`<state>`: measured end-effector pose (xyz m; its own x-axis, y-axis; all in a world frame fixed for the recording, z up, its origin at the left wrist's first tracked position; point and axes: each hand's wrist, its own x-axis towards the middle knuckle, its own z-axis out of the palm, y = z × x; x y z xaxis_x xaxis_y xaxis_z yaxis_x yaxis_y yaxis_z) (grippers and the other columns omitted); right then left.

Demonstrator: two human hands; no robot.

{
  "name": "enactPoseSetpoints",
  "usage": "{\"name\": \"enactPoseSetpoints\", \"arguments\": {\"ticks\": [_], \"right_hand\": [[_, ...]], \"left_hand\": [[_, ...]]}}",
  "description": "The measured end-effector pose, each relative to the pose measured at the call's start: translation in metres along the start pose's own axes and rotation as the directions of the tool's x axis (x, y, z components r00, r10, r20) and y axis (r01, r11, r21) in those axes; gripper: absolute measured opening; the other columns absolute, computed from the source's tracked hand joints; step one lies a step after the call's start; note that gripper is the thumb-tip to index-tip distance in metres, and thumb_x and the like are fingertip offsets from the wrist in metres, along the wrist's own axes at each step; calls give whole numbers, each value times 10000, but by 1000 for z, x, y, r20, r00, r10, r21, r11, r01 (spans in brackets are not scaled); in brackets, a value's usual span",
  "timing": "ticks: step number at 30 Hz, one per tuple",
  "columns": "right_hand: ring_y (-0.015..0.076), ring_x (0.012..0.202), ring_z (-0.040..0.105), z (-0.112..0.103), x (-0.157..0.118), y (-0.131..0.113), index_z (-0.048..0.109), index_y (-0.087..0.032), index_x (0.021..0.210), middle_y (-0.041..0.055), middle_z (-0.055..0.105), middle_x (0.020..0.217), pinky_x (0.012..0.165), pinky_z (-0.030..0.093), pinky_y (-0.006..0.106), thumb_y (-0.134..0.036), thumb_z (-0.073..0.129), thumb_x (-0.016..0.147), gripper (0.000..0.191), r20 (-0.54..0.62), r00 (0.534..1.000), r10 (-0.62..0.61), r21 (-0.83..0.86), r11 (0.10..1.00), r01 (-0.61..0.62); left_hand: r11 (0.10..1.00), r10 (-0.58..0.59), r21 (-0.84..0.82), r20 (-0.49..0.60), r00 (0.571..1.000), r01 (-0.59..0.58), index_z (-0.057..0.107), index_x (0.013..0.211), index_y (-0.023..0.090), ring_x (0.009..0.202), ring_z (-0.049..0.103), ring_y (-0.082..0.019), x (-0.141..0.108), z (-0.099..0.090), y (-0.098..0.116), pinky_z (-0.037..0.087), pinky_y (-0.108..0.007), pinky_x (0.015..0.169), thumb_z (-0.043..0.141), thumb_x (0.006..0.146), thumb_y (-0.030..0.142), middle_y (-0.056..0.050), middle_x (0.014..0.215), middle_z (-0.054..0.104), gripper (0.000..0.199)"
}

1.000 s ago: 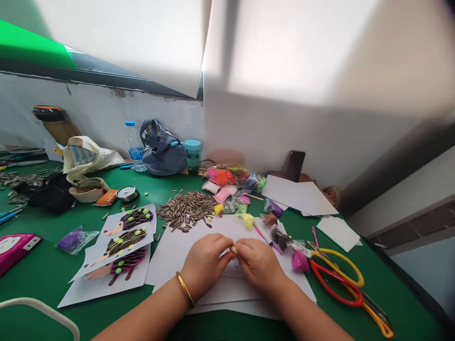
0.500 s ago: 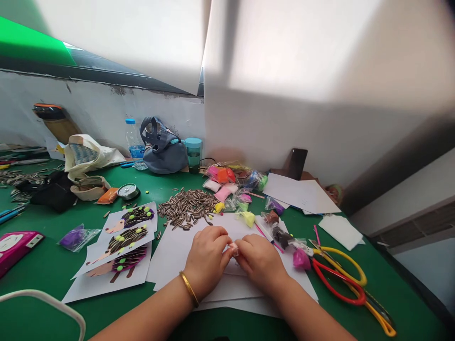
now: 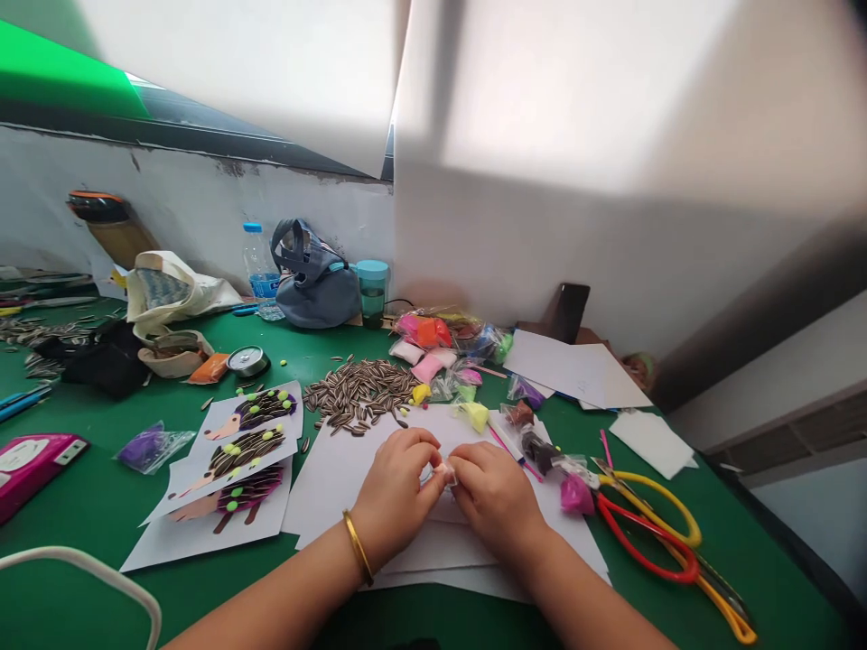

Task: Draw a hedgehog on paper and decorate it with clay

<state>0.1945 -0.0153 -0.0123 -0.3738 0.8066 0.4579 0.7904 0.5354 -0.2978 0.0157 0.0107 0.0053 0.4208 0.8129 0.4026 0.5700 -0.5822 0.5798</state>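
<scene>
Between my two hands is a small clear plastic bag (image 3: 447, 473) with something pale pink inside, probably soft clay; fingers cover most of it. My left hand (image 3: 398, 478), a gold bangle at its wrist, pinches the bag from one side. My right hand (image 3: 496, 495) grips it from the other. Both hover over white paper sheets (image 3: 335, 492) on the green table. Beyond them lies a heap of striped sunflower seeds (image 3: 366, 390). To the left, hedgehog pictures (image 3: 247, 451) made of seeds and clay overlap on paper.
Bagged coloured clay (image 3: 428, 334) lies behind the paper, with a magenta lump (image 3: 576, 494) at right. Scissors with red and yellow handles (image 3: 650, 528) lie beside it. A blue bag (image 3: 317, 289), a water bottle (image 3: 261, 275) and a phone (image 3: 570, 311) stand along the wall.
The view has shifted slightly, so the surroundings appear a little to the right and higher. Both hands keep their pinch on the small bag, nearly unmoved.
</scene>
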Motion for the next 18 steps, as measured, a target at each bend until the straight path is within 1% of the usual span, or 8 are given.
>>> {"name": "enactPoseSetpoints", "arguments": {"ticks": [3, 5, 7, 9, 11, 13, 15, 18], "right_hand": [[217, 872, 586, -3, -1, 3, 659, -204, 982, 76, 677, 955, 767, 433, 336, -179, 495, 927, 175, -5, 999, 44, 23, 999, -44], [218, 862, 591, -4, -2, 5, 656, -201, 979, 79, 673, 937, 751, 434, 331, -183, 483, 933, 180, -4, 998, 60, 30, 998, -59], [216, 835, 588, -3, -2, 5, 654, -196, 951, 77, 667, 900, 729, 425, 325, -191, 467, 947, 186, 7, 999, 53, 24, 998, -53], [214, 813, 580, -1, -2, 5, 650, -189, 926, 77, 660, 872, 717, 413, 322, -206, 461, 960, 193, 11, 999, 41, 6, 999, -41], [214, 808, 573, 0, -1, 4, 647, -183, 914, 81, 657, 866, 722, 404, 322, -217, 462, 967, 195, 5, 999, 34, -17, 999, -34], [214, 811, 567, 1, 0, 1, 646, -182, 914, 84, 656, 868, 728, 399, 322, -218, 462, 967, 196, 0, 1000, 24, -34, 999, -24], [212, 804, 563, 0, 0, -2, 645, -184, 920, 80, 652, 860, 727, 402, 323, -210, 456, 964, 196, 8, 1000, 13, -33, 999, -13], [223, 841, 567, -4, 0, -7, 638, -180, 984, 90, 650, 917, 761, 426, 341, -238, 480, 947, 173, 29, 999, 20, 14, 1000, -20]], "left_hand": [[994, 81, 79, -56, 995, -77, 652, 844, 196, 978, 566, -240, -1, -2, 3, 447, -420, 881, 586, 886, 246, -79, 1016, 641, 93], [990, 96, 109, -45, 994, -91, 679, 880, 210, 929, 565, -234, -1, -3, 3, 440, -406, 849, 585, 897, 278, -73, 962, 643, 117], [992, 68, 107, -3, 998, -67, 704, 902, 229, 862, 565, -222, 0, -4, 3, 440, -375, 789, 589, 901, 322, -61, 885, 636, 147], [998, 12, 67, 60, 998, -16, 715, 905, 241, 794, 565, -206, 1, -4, 2, 435, -340, 726, 580, 907, 358, -42, 804, 626, 179], [999, -51, -8, 123, 991, 52, 712, 900, 238, 735, 565, -188, 3, -3, 1, 429, -308, 674, 575, 908, 376, -22, 746, 625, 195], [988, -112, -89, 159, 981, 127, 699, 888, 223, 695, 567, -172, 4, -2, 0, 428, -287, 637, 585, 896, 364, -8, 724, 632, 182], [974, -149, -144, 162, 975, 173, 681, 849, 209, 681, 568, -162, 4, -2, -1, 434, -277, 629, 583, 884, 309, -3, 726, 639, 144], [978, -126, -156, 111, 986, 142, 647, 790, 196, 720, 569, -162, 4, -2, -2, 448, -282, 670, 572, 858, 214, -6, 749, 635, 103]]}}
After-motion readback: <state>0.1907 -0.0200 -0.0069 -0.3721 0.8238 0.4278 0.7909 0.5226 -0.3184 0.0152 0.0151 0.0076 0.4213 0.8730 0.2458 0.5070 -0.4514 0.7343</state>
